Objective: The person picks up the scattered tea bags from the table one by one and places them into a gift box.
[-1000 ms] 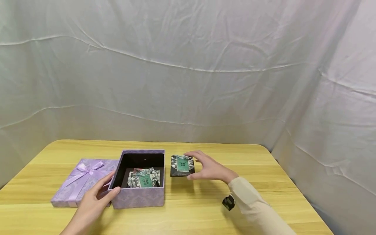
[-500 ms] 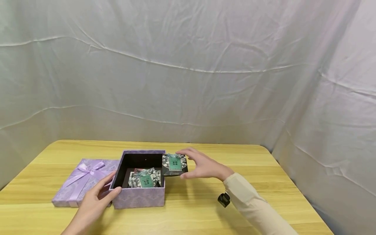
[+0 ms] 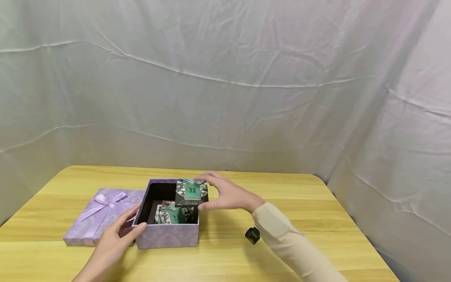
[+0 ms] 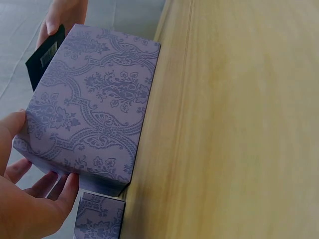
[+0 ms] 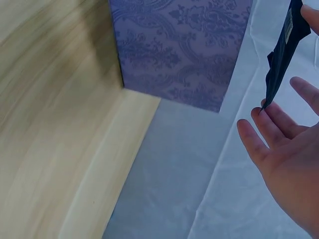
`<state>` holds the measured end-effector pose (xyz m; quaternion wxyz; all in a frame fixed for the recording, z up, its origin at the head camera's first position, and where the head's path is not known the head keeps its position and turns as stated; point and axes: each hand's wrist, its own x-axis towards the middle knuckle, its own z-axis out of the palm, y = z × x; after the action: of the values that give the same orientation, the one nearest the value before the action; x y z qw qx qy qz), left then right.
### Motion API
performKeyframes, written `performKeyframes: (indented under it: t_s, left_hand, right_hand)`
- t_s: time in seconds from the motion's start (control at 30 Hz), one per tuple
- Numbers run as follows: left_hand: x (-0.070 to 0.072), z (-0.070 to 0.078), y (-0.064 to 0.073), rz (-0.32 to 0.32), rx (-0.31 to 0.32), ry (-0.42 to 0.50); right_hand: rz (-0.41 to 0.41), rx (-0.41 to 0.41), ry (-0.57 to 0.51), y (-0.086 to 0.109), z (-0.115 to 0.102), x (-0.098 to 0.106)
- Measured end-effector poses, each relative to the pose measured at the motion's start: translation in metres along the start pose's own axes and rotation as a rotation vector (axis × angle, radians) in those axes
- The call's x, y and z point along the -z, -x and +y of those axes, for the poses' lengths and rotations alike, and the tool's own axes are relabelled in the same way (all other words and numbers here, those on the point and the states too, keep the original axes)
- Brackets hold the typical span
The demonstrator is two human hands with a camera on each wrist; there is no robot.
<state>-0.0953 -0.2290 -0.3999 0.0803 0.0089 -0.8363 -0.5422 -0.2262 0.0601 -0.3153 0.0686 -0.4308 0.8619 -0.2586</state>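
Observation:
My left hand (image 3: 114, 239) grips the near left corner of a purple patterned gift box (image 3: 167, 237), with the thumb at the front rim and the fingers along the left side. Between thumb and fingertips, my right hand (image 3: 229, 192) pinches a flat black tea packet (image 3: 192, 192) with a green label and a white flower print. It hangs over the box's right wall, overlapping the opening in the head view. Edge-on, the same packet (image 5: 286, 47) shows in the right wrist view. Several similar tea packets (image 3: 172, 214) lie inside on the box's dark floor.
The box's purple lid (image 3: 86, 221) with a ribbon bow (image 3: 110, 200) lies left of the box, partly behind the left hand. Both rest on a wooden table (image 3: 282, 219). A pale cloth (image 3: 218, 98) hangs behind. A small black device (image 3: 252, 235) sits by the right wrist.
My right hand has carried the tea packet leftward, from the right of the box to over its right wall and opening. The left hand has stayed at the box corner.

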Motion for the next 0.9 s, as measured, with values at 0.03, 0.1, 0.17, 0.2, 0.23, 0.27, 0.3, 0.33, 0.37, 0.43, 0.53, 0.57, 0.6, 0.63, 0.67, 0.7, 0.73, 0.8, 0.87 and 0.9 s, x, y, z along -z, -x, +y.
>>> performKeyframes:
  t_s: [0.03,0.1,0.17,0.2,0.23,0.27,0.3,0.33,0.37,0.43,0.53,0.57,0.6,0.63,0.67,0.7,0.73,0.8,0.87,0.9]
  left_hand:
    - [0.0,0.0,0.0,0.001,-0.001,-0.002]
    - [0.0,0.0,0.0,-0.003,0.002,0.007]
    - [-0.001,0.0,0.0,-0.006,0.009,0.011]
    - [0.0,0.0,0.0,-0.007,0.01,0.015]
    - [0.0,0.0,0.0,-0.008,0.012,0.017]
    - [-0.001,0.0,0.0,-0.008,0.013,0.017]
    - [-0.001,0.0,0.0,-0.006,0.009,0.015]
    - [-0.001,0.0,0.0,-0.005,0.006,0.013]
    - [-0.001,0.0,0.001,-0.003,0.002,0.012]
    - [-0.001,0.0,0.001,0.0,-0.003,0.009]
    - [-0.001,0.0,0.001,-0.001,-0.005,0.012]
    - [-0.001,0.0,0.001,-0.002,-0.004,0.014]
    - [-0.002,0.0,0.001,-0.002,-0.002,0.016]
    - [-0.002,0.0,0.001,-0.003,0.001,0.02]
    - [-0.002,0.0,0.001,-0.006,0.001,0.025]
    - [-0.002,0.0,0.001,-0.007,0.002,0.027]
    - [-0.002,0.0,0.001,-0.008,0.005,0.031]
    - [-0.002,0.0,0.001,-0.01,0.007,0.031]
    - [-0.001,0.0,0.001,-0.012,0.008,0.029]
    - [-0.001,-0.001,0.001,-0.01,0.009,0.028]
  right_hand:
    - [-0.002,0.0,-0.004,-0.002,-0.001,-0.001]
    - [-0.005,-0.003,-0.007,-0.005,-0.004,-0.004]
    - [-0.003,-0.003,-0.011,-0.008,-0.006,-0.006]
    - [-0.002,-0.002,-0.012,-0.009,-0.007,-0.007]
    - [-0.001,0.001,-0.017,-0.011,-0.008,-0.007]
    - [0.001,0.004,-0.018,-0.012,-0.009,-0.008]
    - [0.002,0.008,-0.017,-0.014,-0.01,-0.009]
    - [0.003,0.007,-0.018,-0.015,-0.011,-0.01]
    - [0.002,0.007,-0.021,-0.017,-0.011,-0.012]
    - [0.001,0.004,-0.025,-0.02,-0.012,-0.015]
    - [0.001,-0.007,-0.032,-0.023,-0.011,-0.02]
    - [0.001,-0.009,-0.034,-0.023,-0.011,-0.022]
    - [0.001,-0.011,-0.036,-0.024,-0.011,-0.024]
    - [0.002,-0.012,-0.039,-0.024,-0.01,-0.026]
    - [0.004,-0.012,-0.041,-0.024,-0.01,-0.027]
    - [0.005,-0.012,-0.042,-0.024,-0.01,-0.028]
    - [0.006,-0.012,-0.042,-0.024,-0.01,-0.029]
    - [0.005,-0.012,-0.044,-0.024,-0.009,-0.031]
    - [-0.001,-0.013,-0.039,-0.025,-0.01,-0.031]
    - [-0.006,-0.012,-0.033,-0.025,-0.01,-0.032]
